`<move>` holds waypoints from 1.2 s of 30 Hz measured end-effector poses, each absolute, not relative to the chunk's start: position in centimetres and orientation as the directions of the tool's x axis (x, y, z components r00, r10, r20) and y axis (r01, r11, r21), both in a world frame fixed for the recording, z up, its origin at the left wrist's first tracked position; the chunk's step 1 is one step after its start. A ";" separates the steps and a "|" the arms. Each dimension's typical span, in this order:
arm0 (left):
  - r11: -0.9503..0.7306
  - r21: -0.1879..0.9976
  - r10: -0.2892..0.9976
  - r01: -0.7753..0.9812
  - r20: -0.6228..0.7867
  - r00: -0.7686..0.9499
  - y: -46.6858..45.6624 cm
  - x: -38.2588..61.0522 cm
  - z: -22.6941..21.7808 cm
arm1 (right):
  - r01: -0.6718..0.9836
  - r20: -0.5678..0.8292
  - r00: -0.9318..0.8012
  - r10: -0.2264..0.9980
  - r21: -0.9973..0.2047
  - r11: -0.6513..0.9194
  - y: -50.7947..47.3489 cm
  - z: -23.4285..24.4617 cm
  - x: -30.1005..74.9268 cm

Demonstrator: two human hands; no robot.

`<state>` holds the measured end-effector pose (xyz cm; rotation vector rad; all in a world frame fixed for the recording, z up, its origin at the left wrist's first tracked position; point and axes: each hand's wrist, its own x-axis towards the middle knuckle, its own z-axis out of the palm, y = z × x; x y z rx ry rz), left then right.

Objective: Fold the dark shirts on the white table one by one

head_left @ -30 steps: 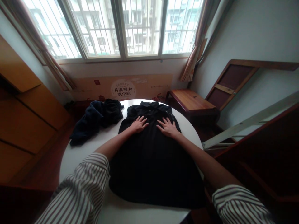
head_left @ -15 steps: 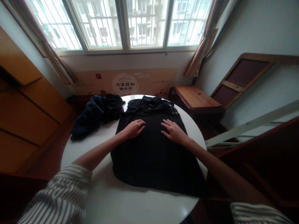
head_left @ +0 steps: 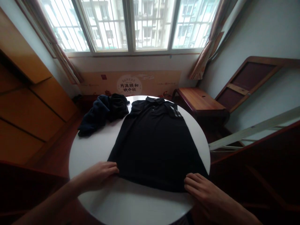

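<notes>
As your left hand [head_left: 98, 175] and right hand [head_left: 203, 192] touch the hem of the black polo [head_left: 154, 147] — fingers together, grip unclear — it lies flat on the round table [head_left: 86, 159].

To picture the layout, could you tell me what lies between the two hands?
Between the left hand and right hand, the head view shows a black polo shirt flat on a round white table.

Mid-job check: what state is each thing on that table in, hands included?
Black polo shirt: laid flat, collar far, hem near.
Dark crumpled garment: bunched beside the shirt.
Left hand: at the hem's left corner, grip unclear.
Right hand: fingers spread on the hem's right corner.
</notes>
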<state>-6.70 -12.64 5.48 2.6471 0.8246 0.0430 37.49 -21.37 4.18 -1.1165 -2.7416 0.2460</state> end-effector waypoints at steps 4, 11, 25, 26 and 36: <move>-0.751 0.433 0.480 0.499 -0.161 0.862 -10.1 -3.2 7.7 | 0.690 -0.029 -0.657 0.753 -0.427 0.585 -16.2 7.5 37.3; -0.636 0.226 0.771 0.738 0.153 0.618 9.8 9.8 5.5 | 0.928 0.101 -0.301 0.948 -0.200 0.315 7.4 7.1 33.4; -0.308 0.190 0.945 0.932 -0.051 0.322 23.5 14.8 0.2 | 0.983 0.032 -0.111 0.993 -0.146 0.114 22.6 0.9 32.7; -0.291 0.195 0.950 0.937 -0.061 0.307 23.7 14.7 0.2 | 0.982 0.042 -0.114 0.993 -0.149 0.119 22.5 0.8 32.8; -0.319 0.121 0.947 0.940 0.088 0.310 22.9 15.5 0.9 | 0.973 0.257 0.100 0.961 -0.229 -0.040 14.7 2.3 37.9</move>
